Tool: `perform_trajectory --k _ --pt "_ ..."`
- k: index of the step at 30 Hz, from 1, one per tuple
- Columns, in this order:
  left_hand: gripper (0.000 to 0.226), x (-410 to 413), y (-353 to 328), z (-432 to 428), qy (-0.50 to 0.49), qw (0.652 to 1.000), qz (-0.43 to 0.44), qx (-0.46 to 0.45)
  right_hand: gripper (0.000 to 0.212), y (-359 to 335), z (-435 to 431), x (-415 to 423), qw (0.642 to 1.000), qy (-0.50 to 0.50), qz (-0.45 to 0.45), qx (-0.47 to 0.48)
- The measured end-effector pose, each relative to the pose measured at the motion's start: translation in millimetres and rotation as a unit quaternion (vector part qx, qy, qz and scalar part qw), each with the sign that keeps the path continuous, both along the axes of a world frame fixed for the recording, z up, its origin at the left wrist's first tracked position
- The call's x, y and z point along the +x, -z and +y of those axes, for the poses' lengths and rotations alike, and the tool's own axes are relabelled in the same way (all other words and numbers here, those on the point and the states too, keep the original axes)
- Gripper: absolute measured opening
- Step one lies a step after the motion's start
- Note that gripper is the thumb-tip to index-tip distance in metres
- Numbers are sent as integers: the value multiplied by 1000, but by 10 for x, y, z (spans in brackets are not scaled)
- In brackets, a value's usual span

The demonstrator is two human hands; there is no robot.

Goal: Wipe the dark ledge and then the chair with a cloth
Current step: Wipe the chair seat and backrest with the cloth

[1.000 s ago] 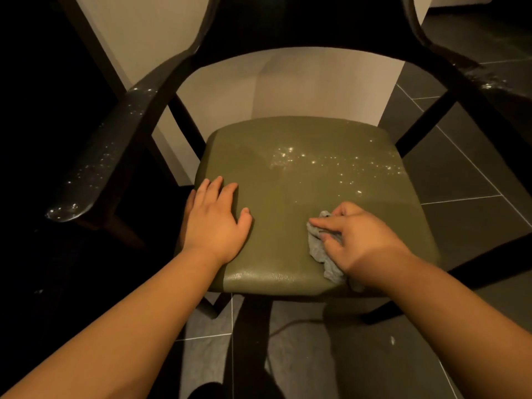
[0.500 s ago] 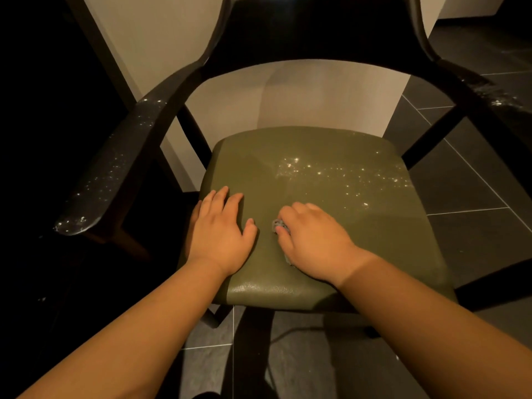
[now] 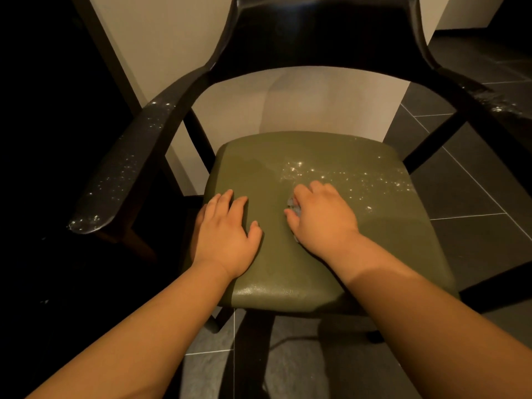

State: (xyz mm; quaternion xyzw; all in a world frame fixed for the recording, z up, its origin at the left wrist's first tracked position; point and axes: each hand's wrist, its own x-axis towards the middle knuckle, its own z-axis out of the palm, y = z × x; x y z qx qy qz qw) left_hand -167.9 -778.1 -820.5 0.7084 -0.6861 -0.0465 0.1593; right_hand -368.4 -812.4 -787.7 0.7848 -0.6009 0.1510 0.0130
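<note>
Down on the seat (image 3: 388, 240) of the chair (image 3: 316, 33), near its middle: the right grip (image 3: 322, 220), fingers curled over the cloth (image 3: 292, 208) and pressing it to the green cover. Cloth almost wholly hidden under the palm. Only a small grey bit peeking out between thumb and forefinger, and another sliver at the heel of the hand. Seemingly bunched up, though too little visible to be sure.

Flat on the seat's near left part, close to the edge: the left grip (image 3: 227, 237), fingers straight and together, thumb spread toward the right grip. Holding nothing, not touching the cloth. A strip of bare seat between the two.

Just beyond the right grip's knuckles and off to the right, a scatter of bright specks (image 3: 345, 177) across the far half of the seat. Similar specks on the left armrest (image 3: 123, 168) and on the right armrest (image 3: 501, 105).

Dark frame all round. Tiled floor (image 3: 475, 197) below and to the right, pale wall (image 3: 172, 38) behind the backrest.
</note>
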Motion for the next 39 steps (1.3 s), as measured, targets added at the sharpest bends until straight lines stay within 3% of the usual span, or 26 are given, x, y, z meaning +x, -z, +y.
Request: perform_trajectory --k 6,13,19,28,31,35,39 --pt "62 8 -6 -2 1 1000 -1 1 18 39 -222 -9 998 -26 -3 53" --pt "62 15 2 -6 -1 1000 -5 -4 22 -110 -560 -527 990 122 -20 70" --pt "67 1 -20 -11 -4 1000 -1 -7 22 9 -322 -30 995 -47 -57 72" --pt "66 7 19 -8 -6 1000 -4 -13 27 -28 -411 -784 994 99 -46 26" --pt "66 4 6 -36 -2 1000 -1 -14 27 -54 -256 -577 994 57 -97 12" --pt "62 14 14 -34 5 1000 -6 -12 25 51 -106 -257 995 -65 -77 8" --pt "53 -6 -49 37 35 998 -33 -32 28 8 -326 -760 997 43 -56 31"
